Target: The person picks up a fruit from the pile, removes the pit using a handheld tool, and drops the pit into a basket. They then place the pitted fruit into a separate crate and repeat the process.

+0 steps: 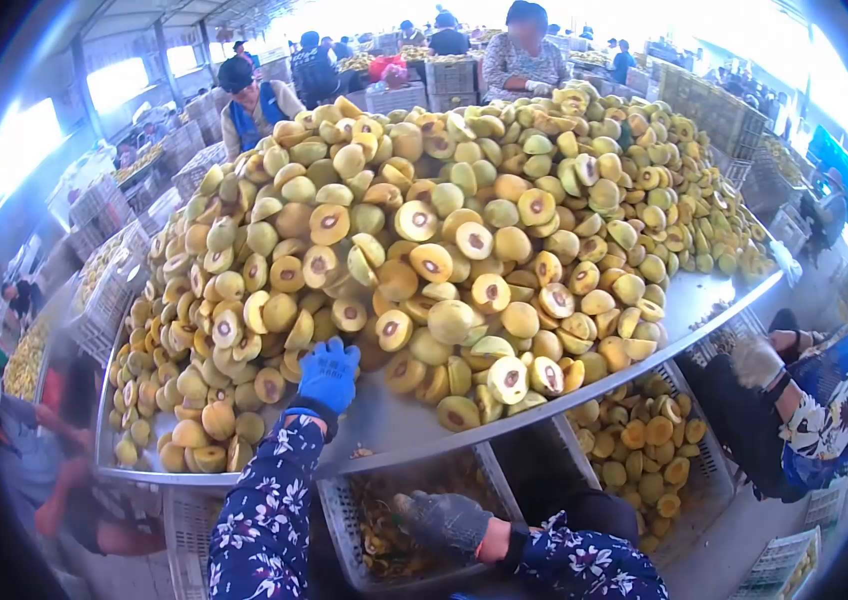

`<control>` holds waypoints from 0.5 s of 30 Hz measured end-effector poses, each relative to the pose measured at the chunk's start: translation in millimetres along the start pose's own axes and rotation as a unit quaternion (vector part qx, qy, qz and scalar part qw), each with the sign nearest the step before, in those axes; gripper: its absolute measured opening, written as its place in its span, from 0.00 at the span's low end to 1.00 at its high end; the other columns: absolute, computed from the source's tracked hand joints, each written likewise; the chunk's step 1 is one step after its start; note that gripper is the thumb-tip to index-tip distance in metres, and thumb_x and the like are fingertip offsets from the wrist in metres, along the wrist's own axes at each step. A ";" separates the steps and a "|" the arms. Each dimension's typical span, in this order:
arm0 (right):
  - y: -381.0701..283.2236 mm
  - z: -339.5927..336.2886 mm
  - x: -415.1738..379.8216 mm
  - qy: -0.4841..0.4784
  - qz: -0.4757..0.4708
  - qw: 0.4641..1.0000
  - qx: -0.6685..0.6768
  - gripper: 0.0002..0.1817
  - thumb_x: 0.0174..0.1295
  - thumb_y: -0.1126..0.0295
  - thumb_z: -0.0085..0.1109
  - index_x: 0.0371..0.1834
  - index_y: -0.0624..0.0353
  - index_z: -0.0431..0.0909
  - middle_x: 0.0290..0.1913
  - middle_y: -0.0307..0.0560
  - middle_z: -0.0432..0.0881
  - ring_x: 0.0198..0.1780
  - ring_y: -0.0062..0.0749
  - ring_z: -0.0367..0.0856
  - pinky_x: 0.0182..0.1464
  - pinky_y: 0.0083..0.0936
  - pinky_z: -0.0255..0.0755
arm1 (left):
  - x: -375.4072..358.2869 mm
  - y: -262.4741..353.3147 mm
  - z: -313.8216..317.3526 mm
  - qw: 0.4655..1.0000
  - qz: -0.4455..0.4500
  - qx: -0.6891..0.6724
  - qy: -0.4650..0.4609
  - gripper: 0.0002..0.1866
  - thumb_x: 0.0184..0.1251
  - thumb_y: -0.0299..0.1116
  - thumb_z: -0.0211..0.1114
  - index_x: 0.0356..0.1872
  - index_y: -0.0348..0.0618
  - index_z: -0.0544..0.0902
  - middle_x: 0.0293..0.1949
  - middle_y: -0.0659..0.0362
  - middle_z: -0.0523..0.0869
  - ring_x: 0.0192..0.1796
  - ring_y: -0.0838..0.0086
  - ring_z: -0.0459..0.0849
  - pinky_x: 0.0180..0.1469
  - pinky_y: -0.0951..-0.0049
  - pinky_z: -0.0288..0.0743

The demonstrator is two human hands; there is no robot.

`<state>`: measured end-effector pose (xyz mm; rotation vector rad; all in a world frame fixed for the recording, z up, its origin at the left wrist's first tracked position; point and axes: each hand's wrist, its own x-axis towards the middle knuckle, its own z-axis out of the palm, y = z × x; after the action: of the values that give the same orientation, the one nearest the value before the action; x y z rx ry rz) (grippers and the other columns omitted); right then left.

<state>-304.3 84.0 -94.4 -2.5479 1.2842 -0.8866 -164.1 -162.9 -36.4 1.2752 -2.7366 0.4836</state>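
A large heap of halved yellow-green fruit (424,220), many showing brown centres, covers the metal table (384,430). My left hand (329,375), in a blue glove, touches the heap's front edge; its fingertips press against the fruit, and whether it grips one is hidden. Below the table edge, my right hand (449,522), in a dark grey glove, hovers over a grey crate (344,520) holding dark scraps and peel-like bits. Its fingers point left, somewhat blurred, and nothing can be made out in them. Both sleeves are dark blue with white flowers.
Another crate (709,460) of halved fruit stands below the table at the right. A co-worker's gloved hand (757,362) is near the right edge. Another person (254,105) is behind the heap. Stacked crates (709,110) fill the background.
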 end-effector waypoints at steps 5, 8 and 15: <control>6.9 3.9 22.1 0.053 0.109 0.917 0.381 0.14 0.63 0.68 0.51 0.50 0.61 0.72 0.39 0.59 0.79 0.39 0.55 0.79 0.41 0.42 0.74 | -14.9 0.8 -6.1 0.976 -0.101 -0.183 -0.057 0.26 0.48 0.33 0.65 0.53 0.44 0.73 0.41 0.47 0.83 0.44 0.49 0.82 0.47 0.51 0.74; 3.9 -27.3 38.1 0.061 0.158 0.929 0.329 0.15 0.63 0.67 0.54 0.51 0.61 0.71 0.41 0.60 0.79 0.41 0.58 0.78 0.42 0.44 0.73 | -35.4 -8.8 4.3 0.876 -0.151 -0.457 0.041 0.26 0.51 0.32 0.65 0.55 0.36 0.76 0.40 0.51 0.85 0.42 0.59 0.85 0.46 0.64 0.78; -15.8 -40.1 60.1 0.105 0.189 0.941 0.259 0.21 0.57 0.64 0.66 0.51 0.60 0.72 0.38 0.56 0.81 0.37 0.50 0.82 0.36 0.36 0.75 | -106.9 27.5 -41.6 0.314 -0.263 -0.912 -0.015 0.20 0.69 0.40 0.56 0.54 0.35 0.76 0.41 0.54 0.84 0.33 0.68 0.84 0.30 0.71 0.80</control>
<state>-288.9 52.2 -29.4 -1.7703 1.3134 -1.2297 -117.9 -54.9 -26.0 0.8266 -0.7910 -1.9624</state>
